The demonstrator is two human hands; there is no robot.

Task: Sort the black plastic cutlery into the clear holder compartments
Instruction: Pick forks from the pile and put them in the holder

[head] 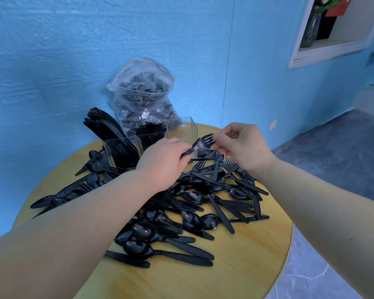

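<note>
Together, at the frame's centre, our left hand (164,160) grips a few forks (200,145) by the handles while our right hand (242,145) pinches the tines of one. Below lies the cutlery pile (192,208) on the round table (246,255); the clear holder (151,139) stands behind, upper centre.

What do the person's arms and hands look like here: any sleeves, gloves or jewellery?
Both forearms are bare as far as the frame shows, with no sleeves in view. The left hand and right hand wear no gloves, and no rings, watch or bracelet show. Nails look short and unpainted.
</note>
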